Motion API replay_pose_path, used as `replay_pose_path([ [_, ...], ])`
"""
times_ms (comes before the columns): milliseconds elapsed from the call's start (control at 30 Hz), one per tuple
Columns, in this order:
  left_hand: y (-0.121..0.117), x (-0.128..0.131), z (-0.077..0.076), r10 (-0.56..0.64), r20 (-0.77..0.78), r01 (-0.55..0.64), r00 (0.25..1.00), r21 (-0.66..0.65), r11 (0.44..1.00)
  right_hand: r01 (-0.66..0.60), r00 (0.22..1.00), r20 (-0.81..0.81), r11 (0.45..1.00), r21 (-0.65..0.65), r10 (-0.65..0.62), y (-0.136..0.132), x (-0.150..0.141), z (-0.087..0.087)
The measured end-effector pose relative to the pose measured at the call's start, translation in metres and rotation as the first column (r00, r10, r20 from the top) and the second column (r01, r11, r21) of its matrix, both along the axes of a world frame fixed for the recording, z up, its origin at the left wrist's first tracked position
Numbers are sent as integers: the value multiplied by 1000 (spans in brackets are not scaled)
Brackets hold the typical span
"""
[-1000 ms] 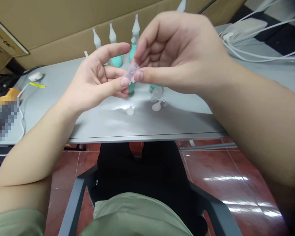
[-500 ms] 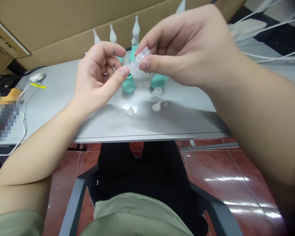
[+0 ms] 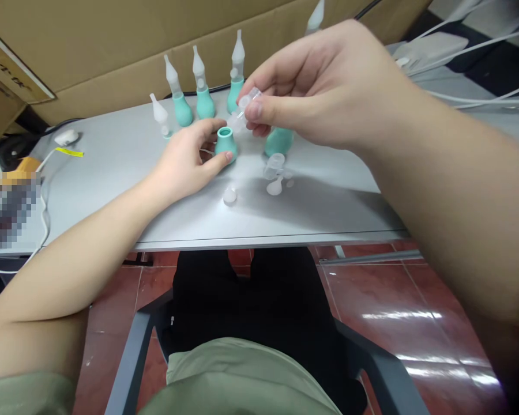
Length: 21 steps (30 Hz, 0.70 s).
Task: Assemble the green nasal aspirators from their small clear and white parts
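Grey tabletop | back: teal bulbs wear white tips, assembled | left hand curls round open-mouthed bulb, untopped | right hand pinches clear piece near its mouth | loose parts lie unfitted nearby

Head-worn view (near), forward-down over table

At eleven o'clock in the view, the held bulb is mint green; the tube at twelve is clear. The tabletop is grey, the tag at nine yellow, the floor at four red with pale gridlines.
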<state>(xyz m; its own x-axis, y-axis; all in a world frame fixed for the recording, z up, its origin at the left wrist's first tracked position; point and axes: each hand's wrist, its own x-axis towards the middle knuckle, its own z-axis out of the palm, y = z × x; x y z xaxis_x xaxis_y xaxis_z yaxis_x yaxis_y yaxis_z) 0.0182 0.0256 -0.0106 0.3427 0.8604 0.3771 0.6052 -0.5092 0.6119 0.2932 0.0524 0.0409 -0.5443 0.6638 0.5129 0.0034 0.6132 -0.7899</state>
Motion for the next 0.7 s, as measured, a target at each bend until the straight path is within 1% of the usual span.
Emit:
replay_pose_path([
  [67, 1, 4, 1, 1, 21, -1, 1000, -4, 1000, 8, 1000, -28, 999, -37, -9, -4, -1, -1],
  [167, 3, 6, 2, -19, 98, 21, 995, -25, 999, 22, 997, -65, 997, -75, -27, -8, -1, -1],
  [300, -1, 4, 5, -41, 254, 63, 966, -80, 995, -15, 1000, -20, 1000, -23, 14, -4, 1, -1],
  [400, -8, 1, 10, -64, 369, 123, 927, -139, 983, -21, 998, -52, 1000, -7, 21, 2, 1, -1],
  [467, -12, 1, 13, -82, 417, 175, 905, -190, 966, -29, 997, -75, 1000, -9, 29, 5, 0, -2],
  [533, -15, 1, 14, -80, 431, 195, 899, -229, 954, -27, 994, -104, 1000, -14, 25, 7, -2, -3],
  [700, -17, 2, 18, -80, 373, 206, 924, -311, 928, -26, 993, -114, 999, -32, 22, 6, -2, -6],
])
